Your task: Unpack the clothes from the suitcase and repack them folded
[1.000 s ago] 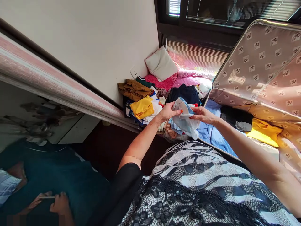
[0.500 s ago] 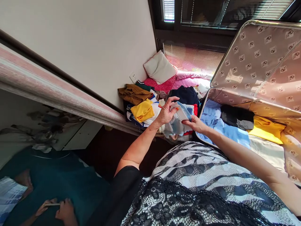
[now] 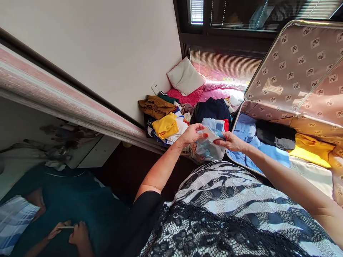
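Note:
My left hand (image 3: 192, 135) pinches one side of the waistband of a pair of pale blue-grey underpants (image 3: 210, 149). My right hand (image 3: 232, 141) grips the other side, thumb on top. The thin fabric hangs down between both hands, just in front of my patterned top. Behind it lies a heap of clothes, with a folded yellow garment (image 3: 165, 125), a brown garment (image 3: 155, 106) and a dark navy garment (image 3: 213, 110). An open suitcase (image 3: 281, 113) stands to the right, holding blue clothes (image 3: 272, 151), a black garment (image 3: 276, 134) and another yellow garment (image 3: 312, 148).
A white cushion (image 3: 185, 76) leans in the corner beside pink bedding (image 3: 218, 92), below the window blinds. The suitcase lid (image 3: 302, 64) stands raised. At lower left, another person's hands (image 3: 71, 230) hold a thin, light object on teal bedding (image 3: 107, 210).
Both my hands have moved lower and slightly right, closer to my body, with the underpants. The waistband's lettering is less visible now. My view has shifted a little to the left.

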Action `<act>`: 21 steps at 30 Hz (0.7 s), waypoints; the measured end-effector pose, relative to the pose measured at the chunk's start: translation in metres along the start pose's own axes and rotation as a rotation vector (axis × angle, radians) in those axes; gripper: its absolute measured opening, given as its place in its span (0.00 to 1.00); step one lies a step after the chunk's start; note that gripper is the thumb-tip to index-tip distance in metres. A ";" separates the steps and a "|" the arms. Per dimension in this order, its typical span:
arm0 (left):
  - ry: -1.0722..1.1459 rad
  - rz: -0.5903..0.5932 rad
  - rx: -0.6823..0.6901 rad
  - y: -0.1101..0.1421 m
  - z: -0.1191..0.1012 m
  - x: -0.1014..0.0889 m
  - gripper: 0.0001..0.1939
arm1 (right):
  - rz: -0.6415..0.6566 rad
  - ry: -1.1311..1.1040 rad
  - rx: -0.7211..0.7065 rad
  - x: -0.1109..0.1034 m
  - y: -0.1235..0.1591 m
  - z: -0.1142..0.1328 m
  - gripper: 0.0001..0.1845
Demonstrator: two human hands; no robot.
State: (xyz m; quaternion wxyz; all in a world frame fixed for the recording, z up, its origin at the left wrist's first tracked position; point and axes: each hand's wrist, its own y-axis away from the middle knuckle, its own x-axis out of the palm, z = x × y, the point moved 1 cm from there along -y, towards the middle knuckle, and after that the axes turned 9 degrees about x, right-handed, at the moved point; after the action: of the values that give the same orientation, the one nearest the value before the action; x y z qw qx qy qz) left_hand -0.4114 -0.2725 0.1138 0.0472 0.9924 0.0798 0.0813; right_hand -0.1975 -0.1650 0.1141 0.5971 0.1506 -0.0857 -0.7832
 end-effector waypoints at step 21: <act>-0.477 -0.035 0.741 0.017 -0.077 -0.001 0.30 | -0.238 0.339 -0.258 -0.022 0.018 -0.012 0.56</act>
State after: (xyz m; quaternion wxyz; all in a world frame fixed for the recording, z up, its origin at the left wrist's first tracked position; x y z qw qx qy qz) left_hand -0.4226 -0.2829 0.1914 -0.2933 0.9318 0.1073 -0.1848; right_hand -0.1720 -0.1479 0.1113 0.5208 0.2112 0.1348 -0.8161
